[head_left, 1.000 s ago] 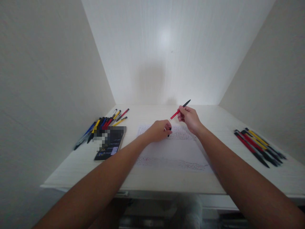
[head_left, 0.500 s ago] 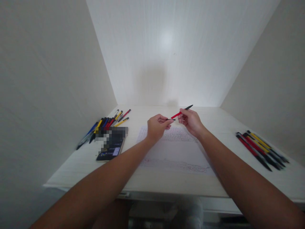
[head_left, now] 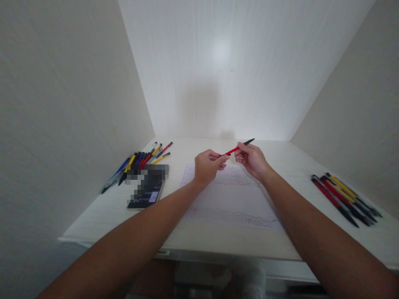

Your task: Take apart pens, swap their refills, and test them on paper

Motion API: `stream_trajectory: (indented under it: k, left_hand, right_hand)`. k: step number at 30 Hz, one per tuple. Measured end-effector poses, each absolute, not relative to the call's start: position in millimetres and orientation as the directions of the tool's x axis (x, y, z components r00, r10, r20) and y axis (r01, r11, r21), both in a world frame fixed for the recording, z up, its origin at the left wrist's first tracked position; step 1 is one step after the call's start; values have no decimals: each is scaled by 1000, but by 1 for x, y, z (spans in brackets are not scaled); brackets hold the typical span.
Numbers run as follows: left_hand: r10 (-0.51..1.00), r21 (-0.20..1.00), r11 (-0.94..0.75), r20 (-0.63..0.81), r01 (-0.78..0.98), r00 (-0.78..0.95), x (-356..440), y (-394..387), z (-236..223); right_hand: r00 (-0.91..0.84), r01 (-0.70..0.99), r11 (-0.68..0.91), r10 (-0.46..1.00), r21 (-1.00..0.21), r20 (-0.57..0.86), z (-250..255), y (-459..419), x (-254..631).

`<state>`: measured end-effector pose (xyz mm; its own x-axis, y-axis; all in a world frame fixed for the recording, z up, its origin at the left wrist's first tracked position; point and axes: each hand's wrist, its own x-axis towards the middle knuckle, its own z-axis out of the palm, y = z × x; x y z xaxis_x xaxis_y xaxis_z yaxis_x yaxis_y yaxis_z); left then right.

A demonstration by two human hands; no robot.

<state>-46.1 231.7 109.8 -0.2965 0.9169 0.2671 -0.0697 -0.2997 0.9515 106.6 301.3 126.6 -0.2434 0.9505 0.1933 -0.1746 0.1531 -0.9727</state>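
Note:
Over the far part of a written paper sheet [head_left: 230, 195], my two hands meet around a red pen. My right hand [head_left: 253, 161] pinches the red pen [head_left: 232, 150] by its barrel, its black tip end slanting up to the right. Closed fingers of my left hand [head_left: 209, 165] grip a small thin black pen part [head_left: 228, 155], perhaps a clip or end piece; most of it is hidden by the fingers. The lower red end of the pen reaches that black part and seems to touch it.
A dark book or box [head_left: 146, 193], partly blurred out, lies left on the white desk [head_left: 237, 243]. Behind it is a pile of pens [head_left: 141, 160] in several colours. Red and yellow pens [head_left: 344, 199] lie in a group at the right. Pale panels enclose the desk.
The gap between the pen's red end and the black part in my left hand has closed. The whole view has shifted slightly.

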Motion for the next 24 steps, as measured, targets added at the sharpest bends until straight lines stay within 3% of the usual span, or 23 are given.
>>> stream_trajectory:
  k: [18,24]
  left_hand:
    - [938,960,-266,237,-86,-254,-45,228,109]
    - [937,964,-249,263,89,-229,-45,228,108]
  right_hand:
    - [-343,-195,57,931,-979,123,127,300,107]
    - [-305,-210,64,944,-976,128,125,303,107]
